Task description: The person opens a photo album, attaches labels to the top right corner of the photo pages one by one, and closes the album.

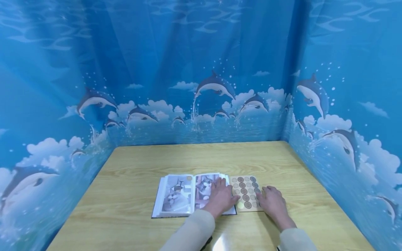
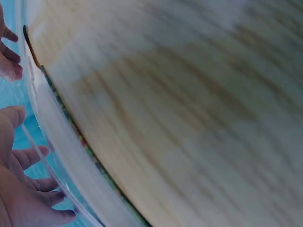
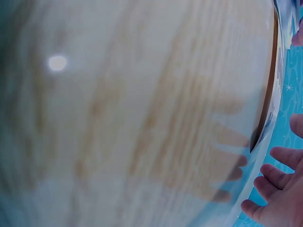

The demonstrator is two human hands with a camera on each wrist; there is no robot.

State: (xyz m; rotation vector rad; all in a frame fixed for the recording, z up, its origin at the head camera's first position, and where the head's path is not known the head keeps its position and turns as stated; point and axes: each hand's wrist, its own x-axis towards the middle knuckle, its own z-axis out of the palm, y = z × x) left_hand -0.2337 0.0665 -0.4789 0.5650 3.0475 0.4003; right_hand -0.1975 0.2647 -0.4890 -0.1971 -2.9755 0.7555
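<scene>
An open photo album point(image 1: 177, 193) with cat pictures lies on the table. My left hand point(image 1: 221, 196) lies over its right page, fingers extended, thumb reaching toward the neighbouring wooden board point(image 1: 255, 208). Dark brown discs point(image 1: 247, 205) and pale discs sit in rows on that board. A yellowish disc point(image 1: 240, 205) lies beside the left thumb. At the board's right edge is my right hand point(image 1: 274, 204), its thumb side by the discs; contact is unclear. Both wrist views show spread fingers, with the album's edge point(image 2: 80, 137) near the left hand and the board's edge point(image 3: 267, 90) near the right.
The wood-grain table point(image 1: 132, 160) extends around the album and board. Blue curtains point(image 1: 176, 42) printed with dolphins hang behind it and along both sides. The left sleeve point(image 1: 193, 230) crosses in front of the album.
</scene>
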